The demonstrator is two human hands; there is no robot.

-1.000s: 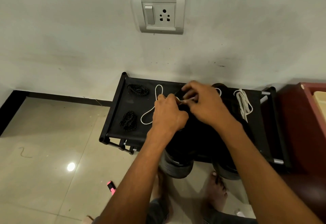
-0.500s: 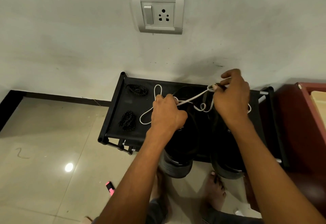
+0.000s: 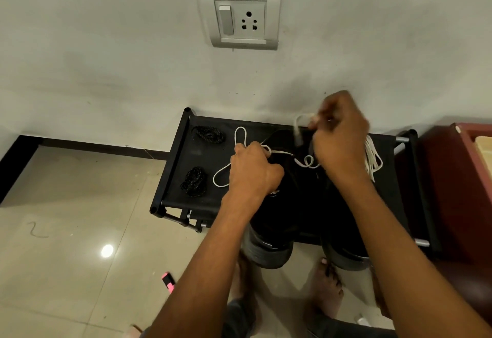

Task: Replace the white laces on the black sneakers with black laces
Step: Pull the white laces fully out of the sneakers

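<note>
Head view: white lace (image 3: 282, 153) ran left-right across the left sneaker (image 3: 269, 231) mid-rack (image 3: 170, 167). Left hand (image 3: 253, 170) fingers curled, pinning one end; right hand (image 3: 340, 135) pinched the other end near the back edge and was better placed to pull.

This looked like a room in a home: a low black shoe rack (image 3: 410, 178) stood against a plain white wall (image 3: 106, 58) on glossy beige floor tiles (image 3: 66, 218). A wall socket (image 3: 241, 17) (with its switch) sat above, and bare feet (image 3: 326, 289) stood on the tiles.
</note>
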